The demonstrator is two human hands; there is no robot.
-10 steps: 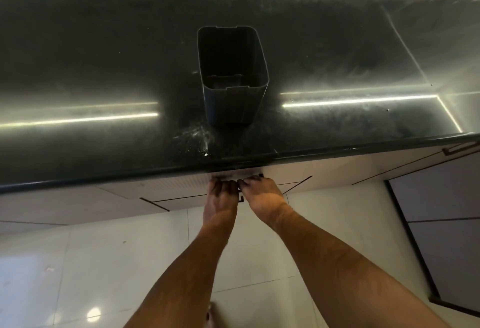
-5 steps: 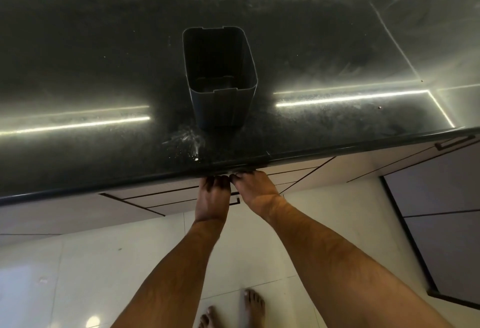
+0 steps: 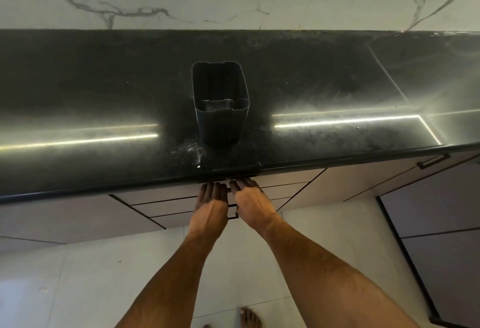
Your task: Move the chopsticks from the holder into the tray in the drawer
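Hands, left [image 3: 211, 199] and right [image 3: 250, 197], flat, fingers straight against pale drawer front [image 3: 166, 201]; dark squarish plastic holder [image 3: 220, 101] upright.

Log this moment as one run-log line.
holder: empty, upright on countertop | left hand, right hand: fingers straight against top drawer front | drawer: looks closed | chopsticks: not visible

Both forearms are bare to the frame's near edge, with no sleeves, watch or rings showing. The left hand [image 3: 211, 204] and right hand [image 3: 251, 203] wear no gloves. A bare foot [image 3: 250, 317] shows on the floor, without shoe or sock.
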